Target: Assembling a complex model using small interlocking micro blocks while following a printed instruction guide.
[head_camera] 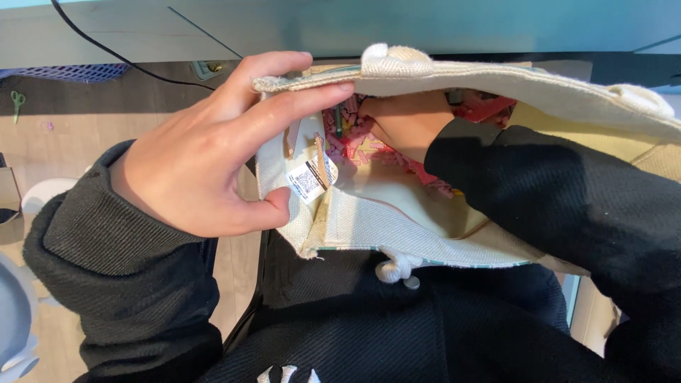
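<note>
Canvas bag (left hand gripping, right hand inside)

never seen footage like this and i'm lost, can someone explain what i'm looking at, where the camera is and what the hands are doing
There is one picture, taken by a camera worn on a person's head and looking down at their own two bare hands. No machine is involved.

The left hand pinches the edge of a cream canvas bag and holds it open. The right hand is pushed inside the bag, so its fingers are hidden and you cannot tell whether it grips anything. Pink items show inside, too jumbled to identify. A small white tag hangs from the inner seam.

Both arms wear black sleeves. Beyond lie a wooden floor, a black cable and small green scissors.
</note>
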